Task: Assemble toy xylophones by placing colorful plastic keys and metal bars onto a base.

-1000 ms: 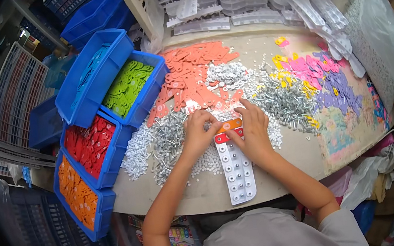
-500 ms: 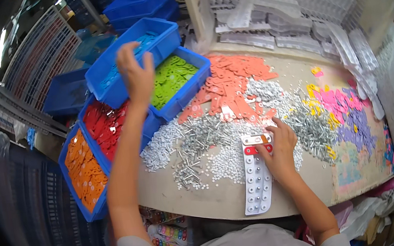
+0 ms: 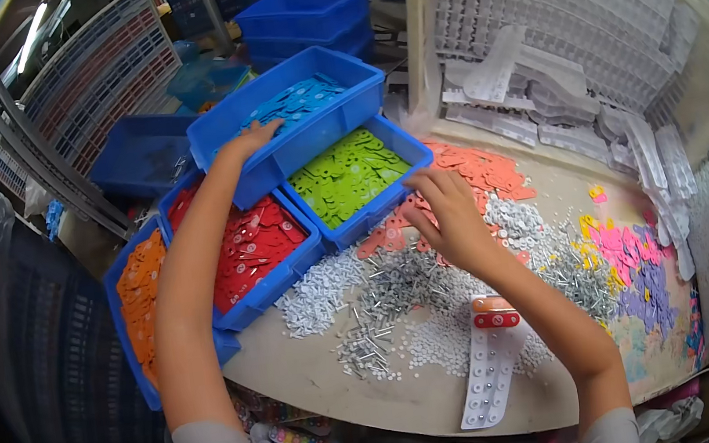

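My left hand reaches over the near wall of the upper blue bin, its fingers stretched out at the flat blue plastic pieces. My right hand hovers over the coral pieces, close to the right corner of the bin of green pieces. Its thumb and fingers are apart, with nothing visible between them. Below it, untouched, a white plastic strip with rows of round studs lies on the table. One orange piece and one red piece sit across its far end.
Bins of red pieces and orange pieces stand at left. White plastic fasteners and metal pins are heaped mid-table. Pink pieces and purple pieces lie right. Clear plastic strips are stacked behind.
My left hand has lowered from above the blue bin to its pieces. My right hand has left the white strip and moved up and left. The whole view has shifted.
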Demonstrator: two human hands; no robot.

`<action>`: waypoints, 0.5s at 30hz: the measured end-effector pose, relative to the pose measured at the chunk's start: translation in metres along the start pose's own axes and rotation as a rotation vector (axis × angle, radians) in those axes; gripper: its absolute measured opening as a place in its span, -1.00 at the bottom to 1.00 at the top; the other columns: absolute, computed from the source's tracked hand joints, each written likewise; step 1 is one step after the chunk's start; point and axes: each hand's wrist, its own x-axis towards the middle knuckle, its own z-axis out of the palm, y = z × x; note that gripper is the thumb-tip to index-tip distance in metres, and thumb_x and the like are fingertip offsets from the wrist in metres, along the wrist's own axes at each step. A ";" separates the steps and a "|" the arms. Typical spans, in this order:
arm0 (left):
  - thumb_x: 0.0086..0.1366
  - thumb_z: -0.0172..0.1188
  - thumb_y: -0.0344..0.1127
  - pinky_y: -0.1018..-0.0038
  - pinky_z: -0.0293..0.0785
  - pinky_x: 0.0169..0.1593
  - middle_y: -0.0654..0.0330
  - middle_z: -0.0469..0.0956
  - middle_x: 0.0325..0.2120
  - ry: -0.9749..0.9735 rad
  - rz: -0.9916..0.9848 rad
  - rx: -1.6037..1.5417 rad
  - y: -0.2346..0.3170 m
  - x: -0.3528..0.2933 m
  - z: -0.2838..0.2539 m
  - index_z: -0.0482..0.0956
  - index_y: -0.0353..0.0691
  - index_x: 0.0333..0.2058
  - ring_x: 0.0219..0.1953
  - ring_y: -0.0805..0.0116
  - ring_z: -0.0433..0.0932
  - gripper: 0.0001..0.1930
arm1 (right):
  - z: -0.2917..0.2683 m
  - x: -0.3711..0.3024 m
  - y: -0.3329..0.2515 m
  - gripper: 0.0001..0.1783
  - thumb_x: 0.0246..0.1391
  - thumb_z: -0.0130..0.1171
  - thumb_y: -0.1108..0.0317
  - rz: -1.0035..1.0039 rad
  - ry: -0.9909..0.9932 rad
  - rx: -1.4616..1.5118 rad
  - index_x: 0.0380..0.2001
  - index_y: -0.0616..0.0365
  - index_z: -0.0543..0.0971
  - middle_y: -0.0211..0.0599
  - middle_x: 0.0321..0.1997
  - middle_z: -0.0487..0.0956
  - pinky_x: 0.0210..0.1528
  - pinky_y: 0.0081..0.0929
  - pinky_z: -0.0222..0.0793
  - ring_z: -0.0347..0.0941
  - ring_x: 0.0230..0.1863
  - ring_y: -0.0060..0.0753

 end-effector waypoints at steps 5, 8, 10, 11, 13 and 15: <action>0.33 0.12 -0.31 0.38 0.45 -0.10 0.07 0.56 -0.20 -0.001 0.275 -0.290 -0.037 -0.024 -0.012 0.40 -0.13 0.06 -0.17 0.32 0.52 -0.67 | 0.085 0.087 0.029 -0.52 0.07 0.30 0.16 0.173 -0.410 0.035 0.02 0.16 0.57 -0.06 0.01 0.60 0.10 -0.12 0.40 0.51 0.08 0.02; 0.22 0.26 -0.34 0.33 0.48 -0.11 -0.02 0.59 -0.26 0.073 0.266 -0.319 -0.047 -0.017 -0.008 0.51 -0.21 -0.03 -0.18 0.21 0.57 -0.66 | 0.093 0.118 0.016 -0.56 -0.04 0.36 0.17 0.269 -0.691 -0.164 -0.09 0.14 0.65 -0.08 -0.05 0.66 -0.04 -0.09 0.52 0.59 0.01 -0.01; 0.17 0.30 -0.37 0.32 0.48 -0.12 0.00 0.59 -0.30 0.181 0.336 -0.214 -0.051 -0.012 -0.009 0.56 -0.23 -0.09 -0.18 0.23 0.57 -0.69 | 0.103 0.127 0.013 -0.54 -0.07 0.37 0.19 0.239 -0.759 -0.237 -0.08 0.15 0.65 -0.06 -0.01 0.65 -0.01 -0.10 0.52 0.59 0.04 -0.05; 0.12 0.34 -0.39 0.31 0.49 -0.13 0.01 0.59 -0.33 0.287 0.408 -0.106 -0.053 -0.013 -0.010 0.62 -0.24 -0.15 -0.17 0.25 0.57 -0.72 | 0.108 0.130 0.012 -0.52 -0.09 0.37 0.21 0.212 -0.823 -0.311 -0.07 0.16 0.65 -0.04 0.03 0.64 0.02 -0.11 0.52 0.58 0.07 -0.09; 0.10 0.37 -0.40 0.33 0.51 -0.19 0.01 0.61 -0.36 0.387 0.361 -0.203 -0.042 -0.022 -0.014 0.64 -0.24 -0.19 -0.23 0.27 0.60 -0.74 | 0.120 0.132 0.016 -0.54 -0.10 0.36 0.25 0.208 -0.861 -0.304 -0.08 0.19 0.66 -0.02 0.01 0.64 0.01 -0.11 0.52 0.59 0.05 -0.08; 0.07 0.39 -0.41 0.36 0.53 -0.25 0.02 0.62 -0.39 0.490 0.316 -0.296 -0.020 -0.034 -0.023 0.67 -0.24 -0.23 -0.29 0.29 0.62 -0.75 | 0.125 0.135 0.023 -0.56 -0.12 0.34 0.30 0.205 -0.892 -0.298 -0.10 0.22 0.67 0.00 -0.01 0.65 0.01 -0.11 0.52 0.60 0.03 -0.07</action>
